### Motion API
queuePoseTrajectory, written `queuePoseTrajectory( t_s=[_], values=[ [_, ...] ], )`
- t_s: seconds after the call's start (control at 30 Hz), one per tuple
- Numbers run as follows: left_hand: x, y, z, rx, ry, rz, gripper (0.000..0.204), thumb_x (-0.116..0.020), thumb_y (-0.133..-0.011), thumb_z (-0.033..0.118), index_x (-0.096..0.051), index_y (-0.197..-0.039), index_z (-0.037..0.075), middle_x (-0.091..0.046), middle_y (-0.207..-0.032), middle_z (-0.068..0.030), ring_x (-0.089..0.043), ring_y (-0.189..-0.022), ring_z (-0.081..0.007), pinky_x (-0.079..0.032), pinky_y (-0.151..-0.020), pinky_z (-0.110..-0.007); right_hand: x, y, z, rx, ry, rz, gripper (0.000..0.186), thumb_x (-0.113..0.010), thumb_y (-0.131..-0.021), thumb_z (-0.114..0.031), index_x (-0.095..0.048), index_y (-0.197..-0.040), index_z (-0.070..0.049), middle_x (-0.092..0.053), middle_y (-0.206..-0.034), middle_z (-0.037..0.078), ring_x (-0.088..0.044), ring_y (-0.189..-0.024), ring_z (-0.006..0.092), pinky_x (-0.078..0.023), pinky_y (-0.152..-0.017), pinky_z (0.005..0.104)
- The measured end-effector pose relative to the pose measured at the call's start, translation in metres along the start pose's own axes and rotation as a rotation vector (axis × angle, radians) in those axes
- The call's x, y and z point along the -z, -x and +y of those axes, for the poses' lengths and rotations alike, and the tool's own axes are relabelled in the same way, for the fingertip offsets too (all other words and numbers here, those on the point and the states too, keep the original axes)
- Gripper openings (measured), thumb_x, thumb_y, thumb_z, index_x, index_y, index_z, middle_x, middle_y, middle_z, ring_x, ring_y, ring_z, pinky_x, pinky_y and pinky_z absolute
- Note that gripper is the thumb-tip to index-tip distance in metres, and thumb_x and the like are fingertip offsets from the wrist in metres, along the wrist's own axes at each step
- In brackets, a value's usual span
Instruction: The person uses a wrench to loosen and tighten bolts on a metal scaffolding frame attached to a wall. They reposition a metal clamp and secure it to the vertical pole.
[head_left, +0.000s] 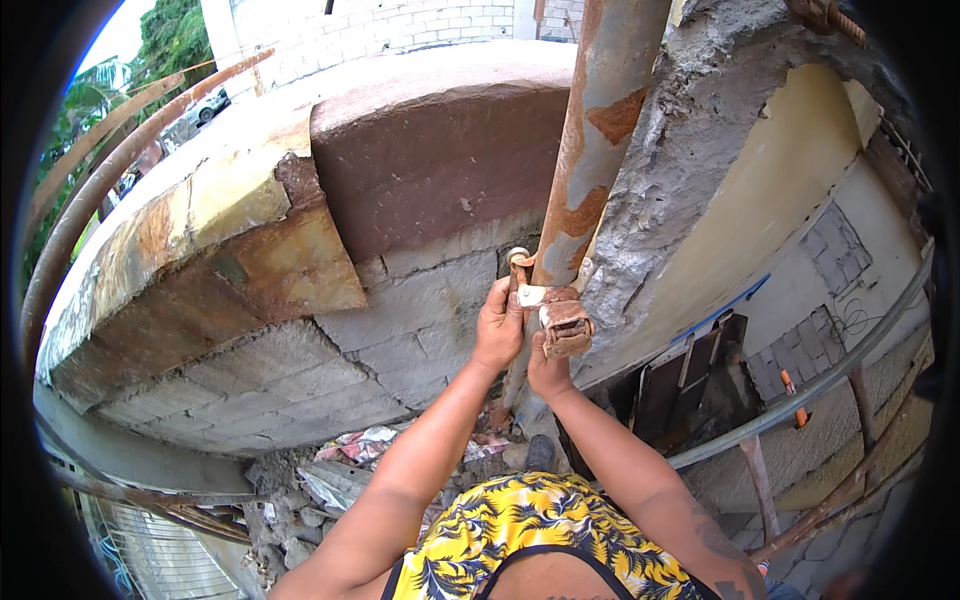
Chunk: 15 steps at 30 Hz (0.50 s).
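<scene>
A rusty scaffold pole (600,120) with flaking grey paint rises at a tilt before me. Around its lower part sits a rusty scaffold clamp (567,328), crusted with dried cement; a bolt end stands out at its upper left. My left hand (498,328) is closed on the clamp's left side, thumb up along the bolt. Just below and to the right, my right hand (547,372) has its fingers closed against the clamp's underside. Part of its grip is hidden behind the clamp. Beneath my hands the thin lower end of a pole shows partly.
A curved block wall (410,330) with a brown-painted top band (430,160) runs behind the pole. Rough broken concrete (660,170) stands close on the right. Rusty bars (70,220) bend along the left; a metal rail (830,370) crosses the lower right. Rubble (290,530) lies below.
</scene>
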<state>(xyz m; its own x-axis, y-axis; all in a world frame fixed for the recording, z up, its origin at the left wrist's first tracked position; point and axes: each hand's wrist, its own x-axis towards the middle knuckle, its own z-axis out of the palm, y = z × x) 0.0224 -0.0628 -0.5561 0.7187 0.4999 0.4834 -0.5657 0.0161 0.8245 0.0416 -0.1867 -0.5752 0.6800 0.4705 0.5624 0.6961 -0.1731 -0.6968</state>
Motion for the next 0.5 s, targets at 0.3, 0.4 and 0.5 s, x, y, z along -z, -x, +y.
queuePoseTrajectory(
  t_s=[0.3,0.4,0.5],
  values=[
    [0.002,-0.003,0.014,-0.117,-0.227,0.013,0.024,-0.055,-0.109,0.014,-0.060,-0.130,0.004,-0.067,-0.111,-0.0070,-0.062,-0.102,-0.0154,-0.051,-0.092,-0.032,-0.006,0.001,0.002,0.091,0.089,0.097,0.045,-0.051,-0.099,-0.011,-0.054,-0.144,-0.005,-0.054,-0.144,0.021,-0.049,-0.135,0.0424,-0.038,-0.115,0.0528],
    [0.018,-0.010,0.020,-0.206,-0.372,0.005,0.023,-0.059,-0.106,0.011,-0.061,-0.127,0.004,-0.070,-0.108,-0.0125,-0.067,-0.096,-0.0227,-0.053,-0.086,-0.034,-0.008,0.010,0.014,0.004,0.119,-0.011,0.058,-0.035,-0.108,-0.037,-0.039,-0.153,0.000,-0.040,-0.156,0.025,-0.036,-0.146,0.0426,-0.025,-0.121,0.0519],
    [0.043,-0.019,0.033,-0.194,-0.488,-0.106,0.023,-0.063,-0.104,0.011,-0.063,-0.125,0.002,-0.071,-0.113,-0.0146,-0.069,-0.098,-0.0270,-0.054,-0.087,-0.036,-0.009,0.009,0.016,0.087,0.182,0.072,0.050,-0.045,-0.101,-0.017,-0.048,-0.149,-0.003,-0.048,-0.150,0.022,-0.043,-0.140,0.0432,-0.032,-0.118,0.0539]
  ],
)
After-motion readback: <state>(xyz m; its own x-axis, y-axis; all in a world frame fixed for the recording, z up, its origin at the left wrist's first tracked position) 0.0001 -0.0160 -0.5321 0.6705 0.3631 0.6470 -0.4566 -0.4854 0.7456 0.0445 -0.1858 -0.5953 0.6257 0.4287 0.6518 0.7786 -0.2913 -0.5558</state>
